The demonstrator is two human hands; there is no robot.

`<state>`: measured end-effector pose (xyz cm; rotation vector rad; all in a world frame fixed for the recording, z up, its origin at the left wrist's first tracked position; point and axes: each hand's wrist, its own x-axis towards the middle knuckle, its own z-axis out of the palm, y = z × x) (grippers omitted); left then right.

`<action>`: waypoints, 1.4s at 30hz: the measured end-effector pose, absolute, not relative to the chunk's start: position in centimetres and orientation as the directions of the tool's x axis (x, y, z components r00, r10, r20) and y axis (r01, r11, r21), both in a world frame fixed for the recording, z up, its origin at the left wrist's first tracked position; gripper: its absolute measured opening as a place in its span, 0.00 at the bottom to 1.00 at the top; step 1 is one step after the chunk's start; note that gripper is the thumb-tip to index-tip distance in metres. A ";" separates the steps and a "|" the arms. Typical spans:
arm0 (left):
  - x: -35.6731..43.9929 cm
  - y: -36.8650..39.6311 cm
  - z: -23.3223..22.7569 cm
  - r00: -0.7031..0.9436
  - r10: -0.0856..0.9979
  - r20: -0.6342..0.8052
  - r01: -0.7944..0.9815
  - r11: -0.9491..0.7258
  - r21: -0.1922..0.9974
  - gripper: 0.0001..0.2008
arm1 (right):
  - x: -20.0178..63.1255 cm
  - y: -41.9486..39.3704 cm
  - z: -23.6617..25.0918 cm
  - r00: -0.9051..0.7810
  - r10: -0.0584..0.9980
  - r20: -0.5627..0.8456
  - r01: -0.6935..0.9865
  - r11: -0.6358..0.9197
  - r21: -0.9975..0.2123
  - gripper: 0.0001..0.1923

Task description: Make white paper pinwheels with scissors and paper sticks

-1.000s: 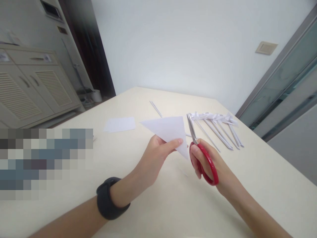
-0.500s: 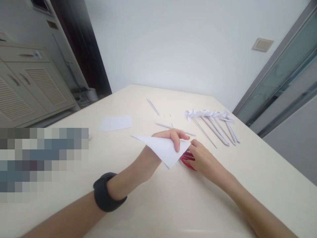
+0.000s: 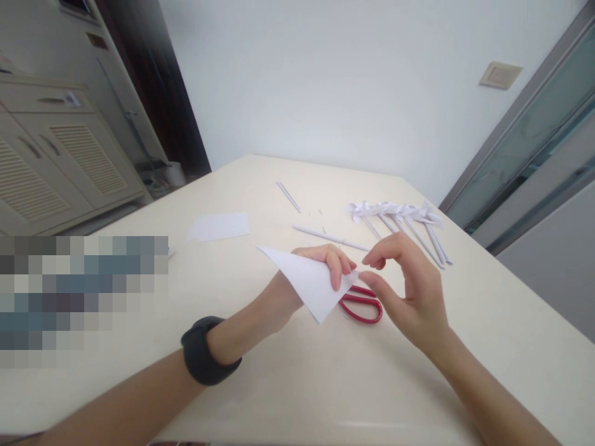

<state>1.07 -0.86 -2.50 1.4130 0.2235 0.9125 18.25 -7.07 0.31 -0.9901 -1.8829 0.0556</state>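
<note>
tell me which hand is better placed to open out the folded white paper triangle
Right, probably. The right hand is free, open-fingered, at the corner of the folded white paper triangle. The left hand already pinches that paper; the red-handled scissors lie on the cream table.

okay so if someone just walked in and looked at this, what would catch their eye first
Probably the folded white paper triangle pinched in the left hand at the middle of the cream table. Just behind it lie red-handled scissors, below the empty right hand. Farther right sits a row of white paper pinwheels on sticks.
</note>
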 end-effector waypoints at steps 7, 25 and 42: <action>1.3 -2.0 -1.7 0.664 0.710 0.236 -0.325 -0.010 0.946 0.06 | 16.9 -8.5 -0.5 -0.427 0.471 0.772 0.563 0.806 -0.180 0.12; 1.6 -2.5 -0.4 0.615 0.786 0.066 -0.377 0.220 0.900 0.20 | 17.4 -7.5 0.0 -0.022 0.816 0.578 0.616 0.466 -0.635 0.06; 1.0 -1.7 -0.3 0.709 0.704 0.046 -0.275 0.216 0.937 0.22 | 17.9 -7.3 1.4 0.013 0.967 0.253 0.300 0.238 -0.924 0.07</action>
